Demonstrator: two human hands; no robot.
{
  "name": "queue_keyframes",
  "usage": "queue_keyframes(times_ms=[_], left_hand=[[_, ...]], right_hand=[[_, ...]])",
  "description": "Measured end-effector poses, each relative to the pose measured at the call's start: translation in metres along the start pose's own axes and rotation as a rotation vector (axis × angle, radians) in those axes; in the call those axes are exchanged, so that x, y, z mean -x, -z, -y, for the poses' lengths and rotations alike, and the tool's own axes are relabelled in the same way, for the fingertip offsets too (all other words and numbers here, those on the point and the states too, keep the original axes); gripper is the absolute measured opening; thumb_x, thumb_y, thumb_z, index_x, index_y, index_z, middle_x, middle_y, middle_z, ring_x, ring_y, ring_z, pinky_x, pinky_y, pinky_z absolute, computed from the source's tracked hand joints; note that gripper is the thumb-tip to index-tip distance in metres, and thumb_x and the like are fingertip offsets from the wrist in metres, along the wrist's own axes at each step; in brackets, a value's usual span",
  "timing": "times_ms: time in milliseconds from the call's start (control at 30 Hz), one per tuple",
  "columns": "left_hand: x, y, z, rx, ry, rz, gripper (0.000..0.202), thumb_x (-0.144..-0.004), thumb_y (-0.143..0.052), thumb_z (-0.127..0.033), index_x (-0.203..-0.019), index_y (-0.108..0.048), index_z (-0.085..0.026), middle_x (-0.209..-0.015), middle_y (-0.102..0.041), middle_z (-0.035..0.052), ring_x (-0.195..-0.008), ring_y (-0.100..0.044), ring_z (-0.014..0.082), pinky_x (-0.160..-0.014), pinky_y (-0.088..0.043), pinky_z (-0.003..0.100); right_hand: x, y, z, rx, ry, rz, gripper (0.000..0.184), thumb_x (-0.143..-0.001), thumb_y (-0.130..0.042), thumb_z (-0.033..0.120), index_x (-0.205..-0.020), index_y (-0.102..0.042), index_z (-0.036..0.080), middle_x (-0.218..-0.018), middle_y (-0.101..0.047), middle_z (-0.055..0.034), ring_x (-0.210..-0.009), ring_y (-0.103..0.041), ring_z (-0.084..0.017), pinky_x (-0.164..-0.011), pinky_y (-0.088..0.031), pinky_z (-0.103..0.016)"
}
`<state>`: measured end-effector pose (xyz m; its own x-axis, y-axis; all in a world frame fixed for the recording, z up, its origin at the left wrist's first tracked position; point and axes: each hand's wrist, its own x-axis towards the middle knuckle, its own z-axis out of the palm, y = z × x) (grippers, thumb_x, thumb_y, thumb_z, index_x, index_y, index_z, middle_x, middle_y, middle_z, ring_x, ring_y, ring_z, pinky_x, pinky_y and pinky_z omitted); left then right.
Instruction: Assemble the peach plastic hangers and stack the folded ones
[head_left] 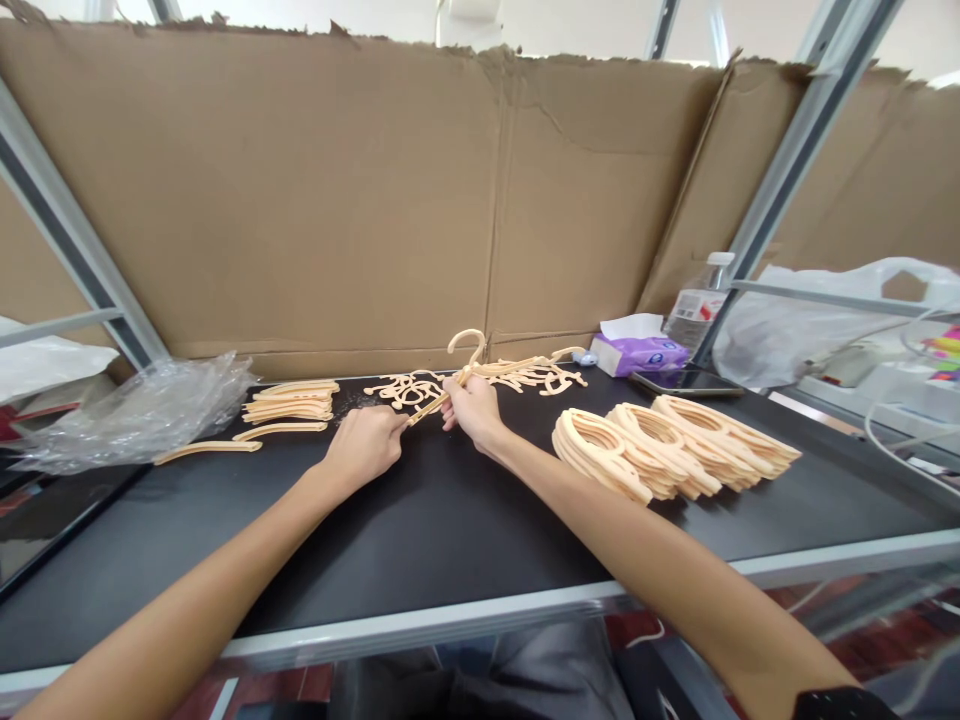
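Peach plastic hanger (469,331) tilted above a black desk (420,560), left hand (364,447) pinching one arm, right hand (471,412) clamped near the neck, close together for steady control; loose hanger pieces (517,376) beyond, rings (645,450) and curved strips (292,402) stacked apart, seemingly sorted by shape.

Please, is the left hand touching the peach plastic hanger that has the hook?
Touching. The head view shows the fingertips of the left hand pinching the end of the peach plastic hanger.
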<state>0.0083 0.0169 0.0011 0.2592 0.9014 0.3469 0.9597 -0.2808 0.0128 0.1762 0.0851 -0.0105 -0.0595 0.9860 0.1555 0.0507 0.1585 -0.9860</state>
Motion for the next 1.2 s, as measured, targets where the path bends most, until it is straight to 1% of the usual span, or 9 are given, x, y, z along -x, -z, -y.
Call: queue_keyframes(times_ms=[200, 300, 433, 533, 633, 800, 933, 1067, 1200], left_hand=[[0.002, 0.004, -0.004, -0.155, -0.006, 0.032, 0.041, -0.094, -0.039, -0.028, -0.102, -0.078, -0.019, -0.092, -0.074, 0.0121, -0.08, -0.069, 0.0261, -0.066, -0.043, 0.032], [0.003, 0.006, -0.008, -0.217, -0.02, 0.018, 0.041, -0.094, -0.037, -0.024, -0.099, -0.077, -0.017, -0.089, -0.073, 0.0126, -0.076, -0.069, 0.0262, -0.061, -0.042, 0.032], [0.003, 0.007, -0.012, -0.286, -0.041, 0.014, 0.041, -0.093, -0.035, -0.019, -0.103, -0.075, -0.015, -0.091, -0.073, 0.0134, -0.071, -0.069, 0.0268, -0.057, -0.041, 0.033], [0.003, 0.006, -0.01, -0.259, -0.041, -0.005, 0.039, -0.093, -0.037, -0.021, -0.101, -0.075, -0.016, -0.091, -0.074, 0.0118, -0.071, -0.069, 0.0266, -0.057, -0.042, 0.033], [0.003, 0.001, -0.006, -0.212, -0.02, -0.068, 0.038, -0.094, -0.039, -0.023, -0.099, -0.076, -0.018, -0.093, -0.075, 0.0103, -0.075, -0.07, 0.0264, -0.06, -0.045, 0.033], [0.002, -0.008, -0.002, -0.128, -0.036, -0.146, 0.034, -0.094, -0.042, -0.026, -0.101, -0.074, -0.017, -0.099, -0.075, 0.0109, -0.079, -0.07, 0.0252, -0.066, -0.049, 0.033], [0.002, -0.009, -0.002, -0.076, -0.059, -0.185, 0.031, -0.094, -0.046, -0.031, -0.097, -0.074, -0.017, -0.095, -0.074, 0.0098, -0.078, -0.069, 0.0229, -0.068, -0.049, 0.031], [0.002, -0.007, -0.001, -0.101, -0.024, -0.189, 0.034, -0.097, -0.044, -0.037, -0.096, -0.072, -0.018, -0.096, -0.074, 0.0087, -0.077, -0.069, 0.0222, -0.062, -0.045, 0.029], [0.0, -0.007, 0.001, -0.103, -0.005, -0.165, 0.033, -0.098, -0.043, -0.036, -0.095, -0.07, -0.018, -0.096, -0.074, 0.0074, -0.077, -0.069, 0.0232, -0.061, -0.042, 0.03]], right_hand=[[0.002, 0.001, 0.002, 0.01, 0.063, 0.006, 0.024, -0.094, -0.052, 0.024, -0.07, -0.052, 0.019, -0.049, -0.056, 0.0037, -0.036, -0.055, -0.011, -0.036, -0.047, -0.02], [0.005, 0.001, 0.007, -0.024, 0.049, -0.016, 0.025, -0.093, -0.051, 0.021, -0.068, -0.052, 0.019, -0.047, -0.055, 0.0036, -0.034, -0.054, -0.011, -0.034, -0.045, -0.02], [0.007, 0.001, 0.011, -0.069, 0.031, -0.019, 0.024, -0.092, -0.05, 0.019, -0.068, -0.052, 0.018, -0.046, -0.053, 0.0039, -0.033, -0.053, -0.012, -0.032, -0.044, -0.021], [0.005, 0.001, 0.011, -0.074, 0.041, 0.005, 0.024, -0.092, -0.05, 0.019, -0.068, -0.053, 0.018, -0.046, -0.053, 0.0043, -0.033, -0.053, -0.012, -0.032, -0.046, -0.022], [0.003, 0.001, 0.009, -0.075, 0.048, 0.013, 0.023, -0.092, -0.051, 0.018, -0.069, -0.052, 0.019, -0.046, -0.054, 0.0044, -0.033, -0.053, -0.012, -0.032, -0.046, -0.022], [-0.002, 0.003, 0.006, -0.038, 0.056, 0.004, 0.022, -0.092, -0.052, 0.02, -0.07, -0.053, 0.019, -0.046, -0.054, 0.0045, -0.033, -0.052, -0.011, -0.03, -0.044, -0.02], [-0.002, 0.003, 0.007, -0.059, 0.046, -0.011, 0.023, -0.092, -0.052, 0.019, -0.069, -0.053, 0.019, -0.045, -0.054, 0.0045, -0.033, -0.052, -0.011, -0.029, -0.043, -0.019], [0.001, 0.002, 0.01, -0.078, 0.034, -0.011, 0.022, -0.092, -0.054, 0.019, -0.07, -0.053, 0.019, -0.046, -0.055, 0.004, -0.034, -0.052, -0.011, -0.029, -0.042, -0.019], [0.0, 0.002, 0.011, -0.092, 0.021, 0.015, 0.017, -0.091, -0.058, 0.023, -0.074, -0.055, 0.019, -0.048, -0.057, 0.0037, -0.037, -0.054, -0.011, -0.031, -0.042, -0.018]])
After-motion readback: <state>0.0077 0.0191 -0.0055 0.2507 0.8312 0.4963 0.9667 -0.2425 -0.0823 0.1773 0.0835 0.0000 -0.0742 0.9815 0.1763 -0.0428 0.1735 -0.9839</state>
